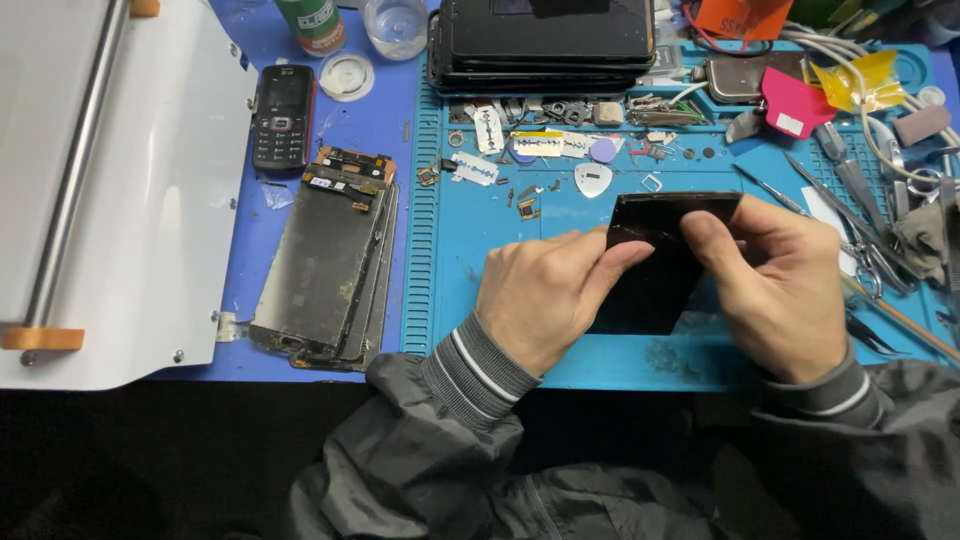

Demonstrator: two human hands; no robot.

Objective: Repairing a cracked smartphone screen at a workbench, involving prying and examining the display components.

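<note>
Both of my hands hold a flat black phone screen panel (655, 262) above a blue repair mat (470, 230). My left hand (545, 290) grips its left edge, thumb pressed on the top face. My right hand (775, 280) grips the right side, thumb on the panel near its upper middle. The panel is tilted and its lower right part is hidden behind my right hand. Grey jacket sleeves with striped cuffs cover both wrists.
A stack of stripped phone frames (325, 265) lies left of the mat, beside a small black keypad phone (283, 115). A white machine with a metal bar (110, 180) fills the left. Razor blades (488, 128), picks, tweezers (850, 220) and a black tablet stack (548, 40) crowd the mat's far side.
</note>
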